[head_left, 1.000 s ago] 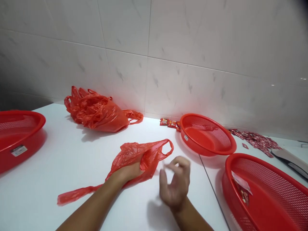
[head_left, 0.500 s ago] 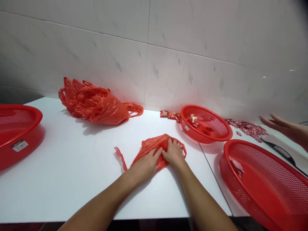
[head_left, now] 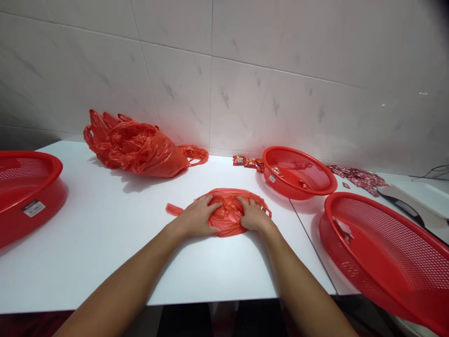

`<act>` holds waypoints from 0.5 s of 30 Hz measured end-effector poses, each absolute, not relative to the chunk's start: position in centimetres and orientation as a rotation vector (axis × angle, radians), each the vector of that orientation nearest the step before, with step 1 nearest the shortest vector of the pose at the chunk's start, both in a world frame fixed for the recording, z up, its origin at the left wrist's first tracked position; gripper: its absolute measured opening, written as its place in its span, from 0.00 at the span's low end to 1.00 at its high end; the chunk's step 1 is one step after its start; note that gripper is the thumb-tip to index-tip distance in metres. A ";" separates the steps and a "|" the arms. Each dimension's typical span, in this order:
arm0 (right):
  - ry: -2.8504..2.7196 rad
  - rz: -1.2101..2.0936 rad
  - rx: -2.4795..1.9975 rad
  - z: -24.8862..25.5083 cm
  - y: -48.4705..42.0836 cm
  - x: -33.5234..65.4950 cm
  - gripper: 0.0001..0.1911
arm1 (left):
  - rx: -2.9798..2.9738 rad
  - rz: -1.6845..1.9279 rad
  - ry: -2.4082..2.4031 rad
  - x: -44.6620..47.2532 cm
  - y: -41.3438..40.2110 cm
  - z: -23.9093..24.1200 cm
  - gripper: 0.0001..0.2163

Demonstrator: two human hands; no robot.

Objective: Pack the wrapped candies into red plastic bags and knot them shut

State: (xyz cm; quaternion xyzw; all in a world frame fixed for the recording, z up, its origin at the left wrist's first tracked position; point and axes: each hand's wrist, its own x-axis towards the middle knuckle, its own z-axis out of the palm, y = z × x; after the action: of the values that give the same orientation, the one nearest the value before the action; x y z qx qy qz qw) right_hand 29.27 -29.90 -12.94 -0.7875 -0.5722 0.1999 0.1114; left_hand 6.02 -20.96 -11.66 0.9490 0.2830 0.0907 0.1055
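A crumpled red plastic bag (head_left: 229, 211) lies low on the white table in front of me, with its middle gathered and wrinkled. My left hand (head_left: 201, 216) rests on the bag's left side, thumb and fingers spread apart. On the right side, my right hand (head_left: 253, 214) presses on the plastic, its fingers also apart. One loop handle sticks out past my right fingers, and a twisted strip of the bag extends left of my left hand. Whatever is inside the bag is hidden.
A bulging red plastic bag (head_left: 154, 152) sits by the wall. Red baskets stand at left (head_left: 52, 201), at back right (head_left: 298, 194) and at front right (head_left: 328, 234). Small red packets (head_left: 244, 161) and a pile of patterned wrappers (head_left: 363, 179) lie along the wall, near a white tray (head_left: 426, 196).
My hands have moved apart, the left one to the left, and the bag is spread wider and flatter. Another person's hand at the right has left the view.
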 end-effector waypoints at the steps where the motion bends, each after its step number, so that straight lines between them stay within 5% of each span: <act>1: -1.696 0.640 -2.328 -12.8 -30.0 29.2 0.53 | 2.776 0.271 0.831 5.8 -20.5 -12.0 0.36; 8: -1.731 0.602 -2.124 -11.4 -31.6 28.4 0.58 | 2.691 0.320 0.849 5.3 -20.3 -11.7 0.30; 15: -1.628 0.484 -1.486 -8.8 -42.6 28.6 0.20 | 2.669 0.274 0.837 4.4 -19.9 -11.8 0.39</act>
State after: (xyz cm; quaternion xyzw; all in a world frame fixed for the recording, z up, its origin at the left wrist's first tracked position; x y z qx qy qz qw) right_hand 28.62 -42.62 -8.78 -0.5950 -0.6520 0.1939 0.4280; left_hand 4.42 -19.92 -11.77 0.9366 0.2938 0.0962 0.1649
